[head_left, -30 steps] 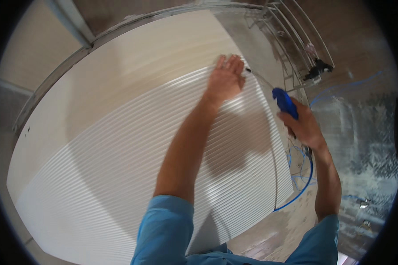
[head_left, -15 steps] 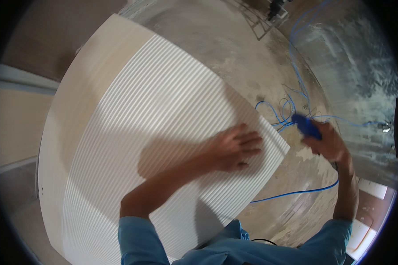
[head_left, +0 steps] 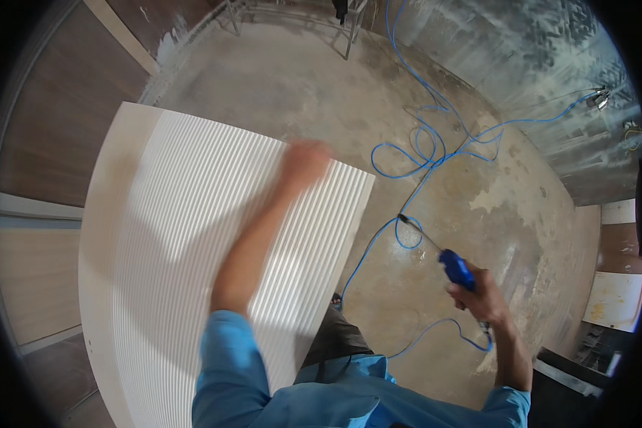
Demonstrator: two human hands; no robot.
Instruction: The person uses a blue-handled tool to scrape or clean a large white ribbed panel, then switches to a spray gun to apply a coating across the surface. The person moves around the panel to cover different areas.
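Note:
A large pale panel with a ribbed white face (head_left: pixel 200 235) and a smooth beige band along its left side lies in front of me. My left hand (head_left: pixel 305 164) is at the panel's far edge, near its right corner. Motion smears its fingers, so whether it touches the panel cannot be told. Off the panel's right side, over the floor, my right hand (head_left: pixel 483 294) grips a blue air blow gun (head_left: pixel 456 269). Its long thin nozzle points away and to the left, ending in a black tip. A blue hose runs from below that hand.
Blue air hose (head_left: pixel 435 162) lies in loops on the worn concrete floor (head_left: pixel 506 235). A stained wall (head_left: pixel 506 64) rises at the right, with a metal fitting (head_left: pixel 600 98) on the hose there. A metal-legged stand (head_left: pixel 349 36) is at the far side. Brown panels (head_left: pixel 50 107) line the left.
My left hand has moved from flat on the ribbed face toward the far edge. The blow gun now sits lower in view, its nozzle visible. My view has shifted, showing more floor.

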